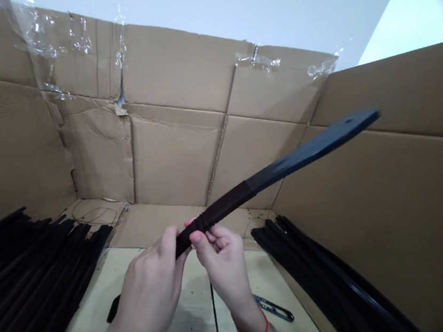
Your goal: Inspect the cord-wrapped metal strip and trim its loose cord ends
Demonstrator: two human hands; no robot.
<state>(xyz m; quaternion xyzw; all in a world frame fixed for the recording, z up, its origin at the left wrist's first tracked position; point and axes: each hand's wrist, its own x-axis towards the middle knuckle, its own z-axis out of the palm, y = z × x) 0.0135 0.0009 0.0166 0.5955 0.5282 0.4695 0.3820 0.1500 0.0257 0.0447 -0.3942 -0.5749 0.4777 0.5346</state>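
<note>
A long, flat black blade (pixel 312 147) with a dark brown cord-wrapped grip (pixel 224 206) slants up to the right across the view. My left hand (pixel 151 287) is closed around the low end of the grip. My right hand (pixel 220 257) pinches the wrapping just beside it between thumb and fingers. A thin black thread (pixel 215 317) hangs straight down below the grip, and its upper end is hidden behind my hands. A red string circles each wrist.
Cardboard sheets (pixel 175 118) line the back and sides, patched with clear tape. Several black rods lie in a bundle (pixel 27 265) at the left, with another bundle (pixel 315 267) at the right. Small black-handled snips (pixel 274 308) and a short black piece (pixel 113 308) lie on the pale tabletop (pixel 192 320).
</note>
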